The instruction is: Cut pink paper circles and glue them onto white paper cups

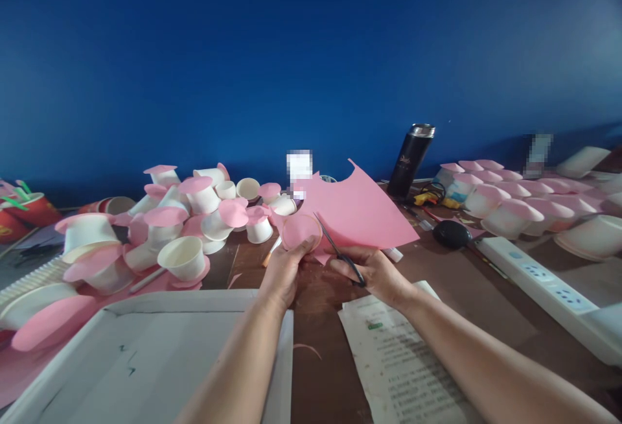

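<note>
The left hand [287, 273] pinched pink paper [362, 209] at its seven o'clock edge; the right hand [376, 275] gripped scissors [346, 259]. The paper, twelve o'clock of both, was judged light, flexible, easily creased, best held near its edge.

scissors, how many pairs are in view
1: the scissors in the right hand, blades at the pink paper. Others may be hidden behind the paper cups.
</note>
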The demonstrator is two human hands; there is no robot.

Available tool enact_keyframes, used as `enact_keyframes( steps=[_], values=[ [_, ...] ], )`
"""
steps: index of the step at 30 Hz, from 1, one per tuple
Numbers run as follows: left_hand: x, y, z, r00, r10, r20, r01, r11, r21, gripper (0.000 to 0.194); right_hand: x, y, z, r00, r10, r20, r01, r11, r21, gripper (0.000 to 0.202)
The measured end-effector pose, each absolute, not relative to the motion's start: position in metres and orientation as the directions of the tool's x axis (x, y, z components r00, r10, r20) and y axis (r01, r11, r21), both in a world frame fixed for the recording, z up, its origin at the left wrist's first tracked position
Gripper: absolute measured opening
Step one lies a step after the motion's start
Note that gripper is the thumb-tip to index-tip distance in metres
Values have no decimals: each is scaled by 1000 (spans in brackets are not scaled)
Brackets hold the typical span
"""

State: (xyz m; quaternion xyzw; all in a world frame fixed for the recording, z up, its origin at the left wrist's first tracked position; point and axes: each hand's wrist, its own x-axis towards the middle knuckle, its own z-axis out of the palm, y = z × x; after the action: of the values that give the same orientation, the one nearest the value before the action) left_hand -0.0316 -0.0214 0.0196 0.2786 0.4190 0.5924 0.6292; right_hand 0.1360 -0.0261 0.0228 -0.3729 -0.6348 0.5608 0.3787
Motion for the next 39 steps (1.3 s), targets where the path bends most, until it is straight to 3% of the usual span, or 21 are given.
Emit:
enact_keyframes(
  steps=[15, 24, 28, 35, 39],
  values=[
    [-38, -17, 14, -117, 979, -167, -386, 110, 916, 33, 139, -26, 21, -417, 909, 15, 125, 74, -989, 43],
    [-34, -16, 11, -199, 966, -163, -457, 56, 888, 36, 132, -29, 28, -380, 923, -60, 77, -33, -996, 54],
    [-35, -18, 11, -169, 975, -142, -394, 65, 917, 35, 133, -28, 24, -371, 926, -77, 76, -53, -996, 54],
    [-38, -18, 6, -109, 993, -39, -254, 10, 967, 30, 139, -26, 25, -410, 911, 39, 50, 65, -997, 45],
    [-40, -16, 1, -106, 994, 9, -204, -30, 979, 29, 138, -27, 29, -381, 924, 3, 76, 35, -997, 52]
  ],
)
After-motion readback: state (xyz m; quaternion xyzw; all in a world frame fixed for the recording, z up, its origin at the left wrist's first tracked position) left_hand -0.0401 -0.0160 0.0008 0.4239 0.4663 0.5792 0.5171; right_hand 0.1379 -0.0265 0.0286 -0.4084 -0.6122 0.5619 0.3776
